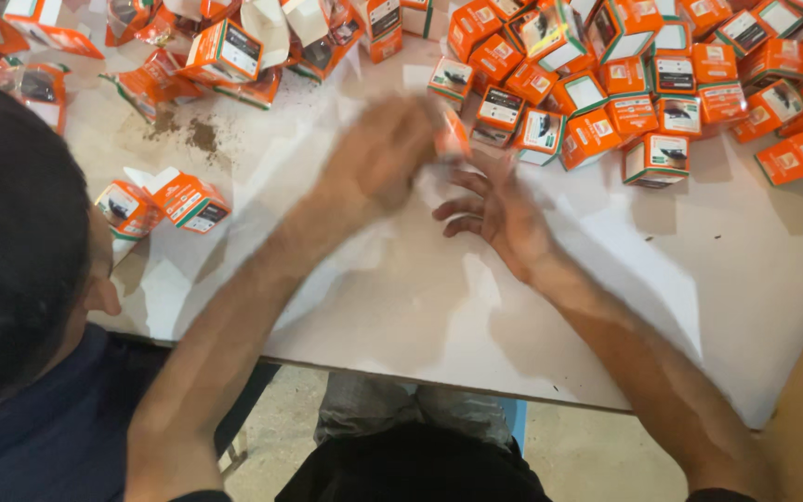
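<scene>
My left hand (pixel 378 158) is blurred with motion above the middle of the white table (pixel 662 297). Its fingers are closed on a small orange-and-white box (pixel 454 135), which is also blurred. My right hand (pixel 502 212) lies just right of it, low over the table, palm up with fingers spread and nothing in it. The two hands are close together but apart.
A heap of small orange boxes (pixel 662 93) covers the back right. Opened, flattened boxes (pixel 225 56) lie at the back left beside brown dust (pixel 199 135). Two boxes (pixel 164 203) sit at the left. Another person's dark-haired head (pixel 11 242) fills the left edge.
</scene>
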{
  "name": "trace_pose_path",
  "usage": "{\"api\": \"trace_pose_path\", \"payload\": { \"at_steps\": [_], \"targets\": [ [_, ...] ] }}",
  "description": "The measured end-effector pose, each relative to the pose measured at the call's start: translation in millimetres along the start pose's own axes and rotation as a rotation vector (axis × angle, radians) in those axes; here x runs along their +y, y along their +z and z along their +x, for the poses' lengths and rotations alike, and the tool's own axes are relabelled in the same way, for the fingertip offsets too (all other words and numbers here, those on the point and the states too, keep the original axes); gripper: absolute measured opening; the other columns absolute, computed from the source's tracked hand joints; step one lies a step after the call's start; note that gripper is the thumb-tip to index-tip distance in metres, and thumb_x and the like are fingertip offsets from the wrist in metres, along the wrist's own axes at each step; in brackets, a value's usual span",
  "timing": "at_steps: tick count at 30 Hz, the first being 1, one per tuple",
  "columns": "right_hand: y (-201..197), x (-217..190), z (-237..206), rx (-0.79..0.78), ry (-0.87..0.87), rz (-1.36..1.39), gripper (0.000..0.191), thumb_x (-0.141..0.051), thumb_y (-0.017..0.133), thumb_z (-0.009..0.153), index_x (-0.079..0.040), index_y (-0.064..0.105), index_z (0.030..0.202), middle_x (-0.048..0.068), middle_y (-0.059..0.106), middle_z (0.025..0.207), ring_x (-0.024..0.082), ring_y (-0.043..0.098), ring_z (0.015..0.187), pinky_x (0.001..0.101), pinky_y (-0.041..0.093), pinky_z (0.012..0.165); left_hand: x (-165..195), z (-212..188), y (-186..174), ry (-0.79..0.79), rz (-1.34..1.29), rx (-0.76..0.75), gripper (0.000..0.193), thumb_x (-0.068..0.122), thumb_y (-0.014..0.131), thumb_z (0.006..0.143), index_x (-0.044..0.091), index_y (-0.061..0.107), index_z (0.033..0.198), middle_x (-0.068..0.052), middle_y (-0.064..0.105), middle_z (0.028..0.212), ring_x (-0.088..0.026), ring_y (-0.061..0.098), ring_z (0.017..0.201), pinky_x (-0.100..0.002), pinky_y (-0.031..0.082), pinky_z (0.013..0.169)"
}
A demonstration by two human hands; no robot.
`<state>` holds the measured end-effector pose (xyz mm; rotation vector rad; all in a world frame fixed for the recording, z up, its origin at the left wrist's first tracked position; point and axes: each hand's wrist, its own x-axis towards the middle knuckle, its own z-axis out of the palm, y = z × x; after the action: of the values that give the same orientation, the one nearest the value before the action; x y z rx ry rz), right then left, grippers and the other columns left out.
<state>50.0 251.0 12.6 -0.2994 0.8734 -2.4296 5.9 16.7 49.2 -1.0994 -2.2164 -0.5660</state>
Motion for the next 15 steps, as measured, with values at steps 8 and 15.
{"api": "trace_pose_path", "payload": {
  "at_steps": [8,15],
  "targets": [
    [28.0,10.9,-2.9,0.156,-0.366,-1.073,0.063,-0.014,0.075,0.098,0.000,0.042,0.151,0.010,0.060,0.137,0.026,0.061,0.127,0.0400,0.051,0.110,-73.6,-15.6,8.1,-0.457,0.302,-0.098,0.041,0.001,0.070,0.086,0.004,0.062,0.126,-0.017,0.060,0.133,-0.036,0.064,0.117,-0.047,0.059,0.089],
    [42.8,9.9,-4.8,0.119,-0.282,-1.427,0.055,-0.007,0.080,0.092,-0.005,0.052,0.139,0.012,0.069,0.121,0.027,0.070,0.114,0.0358,0.055,0.099,-109.2,0.5,25.0,-0.407,0.443,-0.245,0.042,0.015,0.069,0.086,0.004,0.059,0.126,-0.020,0.060,0.113,-0.039,0.061,0.102,-0.048,0.057,0.066]
  ]
}}
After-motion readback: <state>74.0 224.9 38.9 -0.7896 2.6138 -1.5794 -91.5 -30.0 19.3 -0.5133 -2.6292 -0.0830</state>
